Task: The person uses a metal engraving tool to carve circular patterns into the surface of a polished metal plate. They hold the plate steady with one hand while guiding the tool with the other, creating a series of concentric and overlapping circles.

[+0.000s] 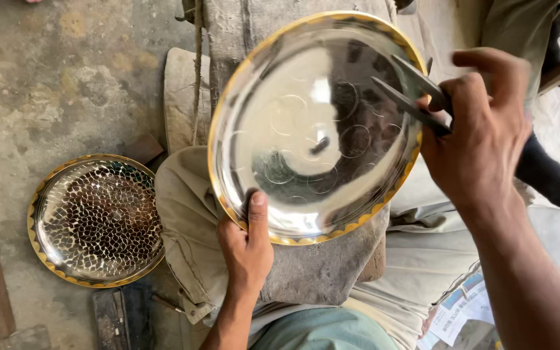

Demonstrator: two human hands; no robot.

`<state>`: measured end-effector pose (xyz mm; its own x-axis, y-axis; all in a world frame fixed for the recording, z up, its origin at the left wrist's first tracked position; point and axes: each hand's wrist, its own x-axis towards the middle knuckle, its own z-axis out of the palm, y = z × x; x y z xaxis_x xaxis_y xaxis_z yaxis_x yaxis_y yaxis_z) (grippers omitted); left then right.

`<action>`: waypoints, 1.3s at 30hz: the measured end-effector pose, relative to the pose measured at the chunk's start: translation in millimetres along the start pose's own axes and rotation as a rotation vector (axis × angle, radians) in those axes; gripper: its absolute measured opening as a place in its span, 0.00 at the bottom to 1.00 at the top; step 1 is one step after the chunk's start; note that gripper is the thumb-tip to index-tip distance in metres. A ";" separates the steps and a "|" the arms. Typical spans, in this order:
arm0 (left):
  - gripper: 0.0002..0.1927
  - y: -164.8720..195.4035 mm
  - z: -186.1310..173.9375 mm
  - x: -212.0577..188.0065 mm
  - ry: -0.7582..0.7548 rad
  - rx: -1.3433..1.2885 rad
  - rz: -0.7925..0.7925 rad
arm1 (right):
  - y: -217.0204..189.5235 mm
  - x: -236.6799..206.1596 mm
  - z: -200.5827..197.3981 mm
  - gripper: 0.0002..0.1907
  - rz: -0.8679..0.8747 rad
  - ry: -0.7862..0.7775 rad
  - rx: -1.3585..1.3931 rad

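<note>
Head view, plate: a round, mirror-bright metal plate with a yellow scalloped rim is resting tilted on a grey stone block between the person's knees; faint scribed circles are showing on its polished face.
Head view, left hand: the left hand is closing on the plate's near edge, thumb lying over the rim onto the shiny face and the other fingers hidden beneath, steadying the plate against the block.
Head view, right hand: the right hand is curling tightly around a grey two-legged metal divider, whose pointed legs are reaching in over the plate's right side; whether the tips are touching the surface I cannot tell.
Head view, surroundings: a second round metal plate, its face covered in a dark scale-like pattern inside a yellow rim, is lying flat on the stained concrete floor, well apart on the left; printed paper scraps are lying near the right knee.
Step in hand: judging from the partial circles, the person is marking out a pattern, with most of the face remaining plain.
Next move: it is calling for a firm hold on the rim, one leg planted steadily, and light, even pressure so the point is not skidding across the polish.
</note>
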<state>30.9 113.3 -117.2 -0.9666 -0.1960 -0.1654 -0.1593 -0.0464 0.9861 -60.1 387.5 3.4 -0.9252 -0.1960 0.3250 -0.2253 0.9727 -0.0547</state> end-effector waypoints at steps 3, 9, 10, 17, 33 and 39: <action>0.18 1.7 0.1 -0.8 0.045 0.001 -0.048 | -26.8 -27.6 -20.9 0.27 0.267 -0.188 0.051; 0.18 3.3 -4.7 -4.8 0.017 0.022 -0.009 | -66.9 -83.5 -36.3 0.33 0.567 -0.580 0.550; 0.18 3.3 -4.9 -5.7 0.025 0.023 -0.019 | -68.4 -90.8 -39.1 0.32 0.547 -0.585 0.524; 0.17 5.1 -5.3 -11.3 0.032 0.014 0.077 | -81.9 -120.8 -47.2 0.28 0.529 -0.749 0.054; 0.15 8.0 -6.9 -19.9 0.018 0.087 0.021 | -99.4 -118.6 -51.9 0.22 0.376 -0.565 0.051; 0.16 5.6 -6.7 -21.9 0.031 0.080 0.050 | -100.6 -107.0 -56.1 0.23 0.290 -0.630 0.027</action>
<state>52.6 110.7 -108.1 -0.9672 -0.2263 -0.1151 -0.1278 0.0423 0.9909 78.7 317.6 27.1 -0.9484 0.0291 -0.3156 0.0580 0.9949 -0.0824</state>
